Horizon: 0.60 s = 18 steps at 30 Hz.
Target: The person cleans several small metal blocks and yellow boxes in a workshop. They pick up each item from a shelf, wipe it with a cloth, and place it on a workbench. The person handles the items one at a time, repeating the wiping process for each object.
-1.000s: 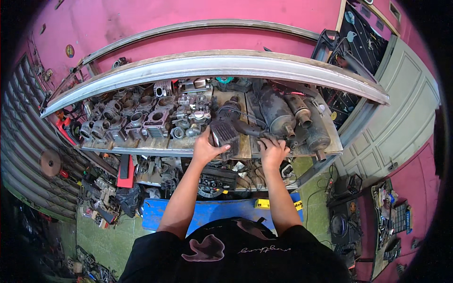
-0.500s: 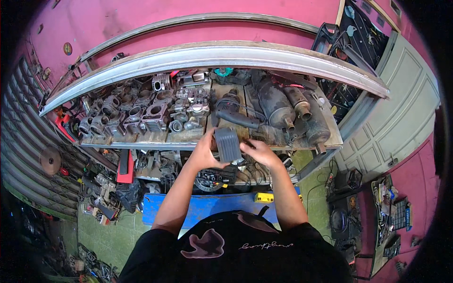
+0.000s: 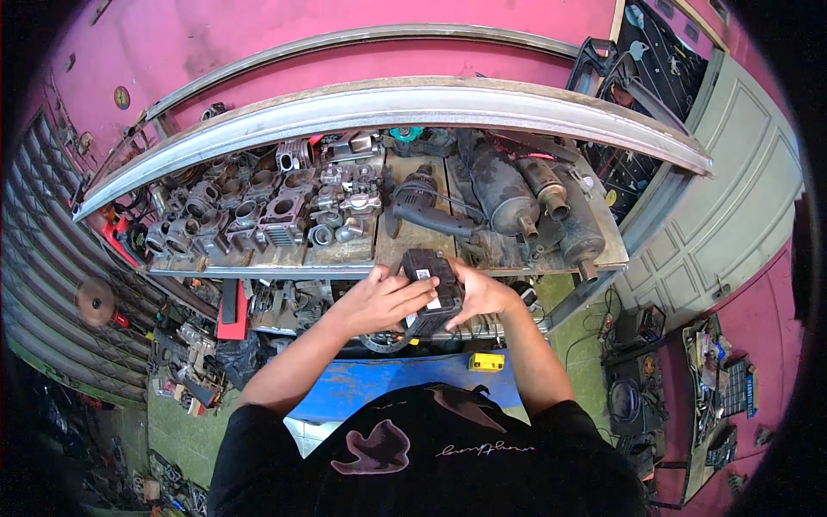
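Turned over since half a second ago, the black box [image 3: 445, 295] now shows a dark face with small white labels [image 3: 423, 275] in place of its ribbed one. At far left, a round sticker [image 3: 121, 97] on the pink wall is too small to read. Cylinders [image 3: 282, 231] crowd the shelf [image 3: 392, 250], the back ones partly hidden by the rail [image 3: 388, 110]. The left hand [image 3: 379, 300] grasps the box's left side, its fingers laid across the face and covering part of the labels, whose print is illegible. The box is between both hands, just off the shelf's front edge; behind it lies a drill [image 3: 419, 212]. The right hand [image 3: 482, 293] grips the other side, some fingertips out of sight. Lettering crosses the shirt [image 3: 431, 474]; a yellow box's [image 3: 487, 362] print is unclear. Mufflers [image 3: 508, 198] lie farther right.
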### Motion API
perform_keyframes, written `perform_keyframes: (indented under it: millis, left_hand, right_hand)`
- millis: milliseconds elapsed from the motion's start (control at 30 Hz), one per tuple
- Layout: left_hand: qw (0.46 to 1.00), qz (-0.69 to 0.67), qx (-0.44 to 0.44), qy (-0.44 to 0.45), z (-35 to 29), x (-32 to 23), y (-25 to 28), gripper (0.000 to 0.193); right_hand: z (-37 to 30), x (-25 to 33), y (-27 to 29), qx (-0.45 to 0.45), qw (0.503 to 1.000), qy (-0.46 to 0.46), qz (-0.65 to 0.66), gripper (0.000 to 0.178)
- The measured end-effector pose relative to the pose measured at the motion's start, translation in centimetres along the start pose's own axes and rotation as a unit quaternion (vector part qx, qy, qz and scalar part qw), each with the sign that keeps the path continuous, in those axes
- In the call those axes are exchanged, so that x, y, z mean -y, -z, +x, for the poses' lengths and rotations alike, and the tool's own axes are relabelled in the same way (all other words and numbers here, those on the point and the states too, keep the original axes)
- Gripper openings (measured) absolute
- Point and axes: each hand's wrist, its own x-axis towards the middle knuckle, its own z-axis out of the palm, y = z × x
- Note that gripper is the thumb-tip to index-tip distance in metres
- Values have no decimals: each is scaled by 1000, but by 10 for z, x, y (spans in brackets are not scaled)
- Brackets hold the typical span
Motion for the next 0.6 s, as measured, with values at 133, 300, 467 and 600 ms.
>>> perform_keyframes:
  millis: [133,300,467,600]
  left_hand:
    - [995,88,-39,-22,-14,38,-23,66]
    - [987,73,-25,144,-12,57,-40,85]
    - [966,-95,-7,241,7,69,-38,124]
    - [941,-214,28,259,17,75,-27,136]
  right_hand:
    - [20,8,1,-175,960,35,-216,136]
    - [49,14,7,-209,911,52,-352,127]
    - [52,4,20,-181,917,12,-356,123]
    - [42,-6,27,-162,927,-14,-338,125]
